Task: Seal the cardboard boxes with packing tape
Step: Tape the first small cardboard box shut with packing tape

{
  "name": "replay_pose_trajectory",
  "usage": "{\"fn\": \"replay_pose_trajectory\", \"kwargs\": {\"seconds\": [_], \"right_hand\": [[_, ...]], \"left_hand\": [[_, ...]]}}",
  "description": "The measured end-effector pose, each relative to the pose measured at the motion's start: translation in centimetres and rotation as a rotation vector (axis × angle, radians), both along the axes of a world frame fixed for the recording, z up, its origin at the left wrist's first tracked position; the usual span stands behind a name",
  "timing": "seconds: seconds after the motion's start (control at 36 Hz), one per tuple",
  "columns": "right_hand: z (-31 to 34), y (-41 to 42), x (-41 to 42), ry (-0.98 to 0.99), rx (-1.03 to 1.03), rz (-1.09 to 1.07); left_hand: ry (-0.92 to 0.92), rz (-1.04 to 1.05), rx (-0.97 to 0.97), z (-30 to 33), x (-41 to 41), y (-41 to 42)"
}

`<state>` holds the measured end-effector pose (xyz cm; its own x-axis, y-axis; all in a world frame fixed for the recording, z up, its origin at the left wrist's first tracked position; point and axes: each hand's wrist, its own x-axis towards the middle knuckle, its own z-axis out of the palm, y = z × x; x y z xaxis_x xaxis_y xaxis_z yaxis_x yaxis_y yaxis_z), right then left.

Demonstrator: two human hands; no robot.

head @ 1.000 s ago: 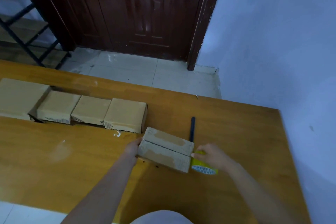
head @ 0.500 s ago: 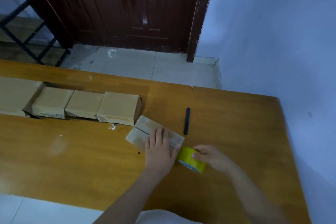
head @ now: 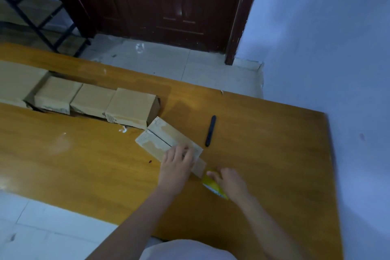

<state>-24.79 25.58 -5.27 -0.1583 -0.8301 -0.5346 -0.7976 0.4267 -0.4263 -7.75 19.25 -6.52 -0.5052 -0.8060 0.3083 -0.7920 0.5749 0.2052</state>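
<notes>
A small cardboard box [head: 162, 139] lies flat on the wooden table [head: 84, 164], its two top flaps meeting in a seam with old tape marks. My left hand [head: 176, 165] presses down on the box's near end with straight fingers. Just right of it my right hand [head: 231, 183] grips a yellow roll of packing tape [head: 212, 186] at the box's near corner. A strip of tape seems to run from the roll onto the box end, but blur hides the detail.
A row of several closed cardboard boxes [head: 130, 107] stands at the left along the table's far side. A black pen-like tool [head: 210, 130] lies right of the small box. The blue wall [head: 327, 69] borders the table's right edge; a dark door [head: 168, 2] is behind.
The box was laid flat from being held up on edge. My left hand moved from its left side onto its top. My right hand pulled the tape roll toward me.
</notes>
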Motion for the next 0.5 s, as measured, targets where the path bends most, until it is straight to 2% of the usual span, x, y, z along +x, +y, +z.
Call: {"fn": "replay_pose_trajectory", "kwargs": {"seconds": [0.06, 0.11, 0.22, 0.36, 0.5], "right_hand": [[-0.3, 0.1, -0.2, -0.023, -0.013, 0.002], [-0.6, 0.4, -0.5, -0.051, -0.037, 0.001], [-1.0, 0.7, -0.9, -0.139, -0.045, 0.01], [-1.0, 0.6, -1.6, -0.355, 0.033, -0.054], [-0.8, -2.0, -3.2, -0.286, 0.053, -0.153]], "left_hand": [[-0.02, -0.047, 0.01, 0.2, -0.7, 0.7], [-0.03, 0.002, 0.059, 0.4, -1.3, 1.6], [-0.145, 0.116, 0.281, 1.5, -2.7, 3.5], [-0.233, 0.107, 0.309, 0.5, -3.3, 4.0], [-0.218, 0.114, 0.316, -0.1, -3.2, 4.3]]}}
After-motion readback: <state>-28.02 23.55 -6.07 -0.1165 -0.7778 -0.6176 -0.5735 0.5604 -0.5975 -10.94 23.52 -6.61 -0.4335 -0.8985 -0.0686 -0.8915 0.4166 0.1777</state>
